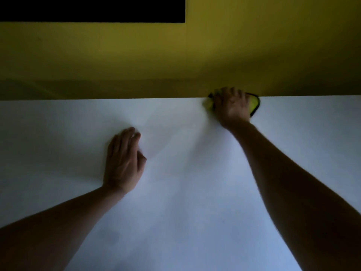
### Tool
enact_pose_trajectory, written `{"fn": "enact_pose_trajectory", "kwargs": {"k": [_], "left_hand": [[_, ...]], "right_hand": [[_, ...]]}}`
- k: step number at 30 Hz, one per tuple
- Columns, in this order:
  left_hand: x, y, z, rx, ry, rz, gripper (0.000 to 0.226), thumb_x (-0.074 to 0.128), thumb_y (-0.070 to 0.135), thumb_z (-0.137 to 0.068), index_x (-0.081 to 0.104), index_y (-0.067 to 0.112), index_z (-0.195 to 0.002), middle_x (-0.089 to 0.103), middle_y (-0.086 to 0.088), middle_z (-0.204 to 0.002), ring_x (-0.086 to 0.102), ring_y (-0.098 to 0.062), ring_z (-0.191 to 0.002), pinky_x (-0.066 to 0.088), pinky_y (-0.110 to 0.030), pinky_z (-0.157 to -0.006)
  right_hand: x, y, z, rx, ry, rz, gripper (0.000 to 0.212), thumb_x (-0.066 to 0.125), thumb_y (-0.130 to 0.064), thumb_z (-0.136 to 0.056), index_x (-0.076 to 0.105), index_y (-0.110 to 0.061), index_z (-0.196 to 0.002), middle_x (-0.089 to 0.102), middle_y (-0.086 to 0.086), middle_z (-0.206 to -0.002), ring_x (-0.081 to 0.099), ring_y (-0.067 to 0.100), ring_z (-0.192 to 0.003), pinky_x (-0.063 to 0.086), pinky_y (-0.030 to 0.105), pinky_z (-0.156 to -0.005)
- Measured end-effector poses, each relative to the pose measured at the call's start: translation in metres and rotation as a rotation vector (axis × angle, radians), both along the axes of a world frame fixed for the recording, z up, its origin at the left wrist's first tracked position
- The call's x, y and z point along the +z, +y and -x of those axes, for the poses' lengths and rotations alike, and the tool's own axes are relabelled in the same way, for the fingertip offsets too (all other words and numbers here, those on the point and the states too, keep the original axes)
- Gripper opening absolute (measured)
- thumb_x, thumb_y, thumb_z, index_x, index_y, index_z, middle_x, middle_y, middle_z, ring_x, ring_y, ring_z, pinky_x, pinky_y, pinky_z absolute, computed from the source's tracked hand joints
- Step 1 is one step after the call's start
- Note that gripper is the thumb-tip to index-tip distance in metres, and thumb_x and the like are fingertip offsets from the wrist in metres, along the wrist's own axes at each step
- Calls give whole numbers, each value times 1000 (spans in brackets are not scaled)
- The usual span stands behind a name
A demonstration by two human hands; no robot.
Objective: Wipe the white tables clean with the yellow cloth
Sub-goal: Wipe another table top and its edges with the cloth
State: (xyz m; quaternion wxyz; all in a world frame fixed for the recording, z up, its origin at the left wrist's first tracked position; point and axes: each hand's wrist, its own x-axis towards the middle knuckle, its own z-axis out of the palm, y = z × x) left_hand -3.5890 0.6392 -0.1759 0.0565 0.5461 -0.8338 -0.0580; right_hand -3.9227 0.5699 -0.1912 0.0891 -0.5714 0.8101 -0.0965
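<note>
Curling over a yellow cloth (254,103), the fingers of the right hand (231,106) press it down at the far edge of the white table (195,192), right of centre. The left hand (123,163) lies flat mid-table, fingers straight and together. A yellow wall (175,61) rises behind. Pushed further, the cloth could slide off that edge.

A smooth, matt white finish is shown by the tabletop (185,192), with no grain or pattern seen. The cloth (253,103) at the far edge is soft yellow fabric, bound with a dark hem. The yellow wall (175,61) beyond is painted flat and matt; its dark panel (91,8) is featureless.
</note>
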Motion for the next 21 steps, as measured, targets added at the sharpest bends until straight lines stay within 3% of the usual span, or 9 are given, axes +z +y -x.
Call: {"fn": "enact_pose_trajectory", "kwargs": {"k": [4,8,14,16,21], "left_hand": [[-7,20,70,-93,106,-2,56,42,19,-93,56,1,-144,50,-21,-154,47,-41,-143,36,-58,-118],[-9,37,152,-164,98,-55,60,39,26,-95,48,8,-152,44,-16,-160,39,-37,-149,29,-54,-123],[-10,47,190,-112,24,-77,61,38,29,-97,43,15,-156,33,-10,-167,28,-31,-156,18,-51,-128],[-11,47,189,-112,15,-74,61,37,29,-97,44,15,-156,33,-10,-167,28,-31,-156,19,-52,-127],[-14,46,193,-100,6,-56,61,38,30,-97,45,14,-155,34,-11,-167,30,-31,-155,20,-53,-127]], "right_hand": [[-2,-10,-48,155,-80,49,40,39,-45,-101,56,-16,-122,57,15,-126,50,36,-117,34,44,-98],[-2,-9,-25,235,-110,64,44,32,-46,-103,53,-16,-128,56,12,-129,49,33,-121,33,43,-99],[-2,22,108,137,62,1,43,34,-42,-105,55,-11,-124,52,21,-128,49,38,-116,36,45,-94],[-4,31,143,34,31,-25,42,31,-40,-105,52,-7,-122,53,21,-125,49,37,-115,35,44,-96],[-7,25,122,-87,15,29,42,33,-39,-104,56,-7,-119,56,21,-125,49,37,-118,33,45,-101]]}}
